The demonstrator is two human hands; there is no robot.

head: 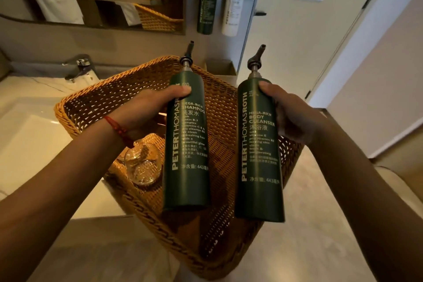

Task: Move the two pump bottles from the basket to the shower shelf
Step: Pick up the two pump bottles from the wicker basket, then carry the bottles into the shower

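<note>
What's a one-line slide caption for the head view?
Left hand and right hand each hold a green pump bottle above the wicker basket.

A pale marble-look counter [34, 89] carries a wicker basket [96, 101], which overhangs its front edge. A sunken basin [29, 126] lies left of the basket, with a chrome tap [79, 68] behind, seemingly mounted on the counter.

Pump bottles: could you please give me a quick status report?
Left hand shut on shampoo bottle. Right hand shut on body cleanser bottle. Both upright, lifted above wicker basket. Glass left inside; nothing obstructing.
</note>
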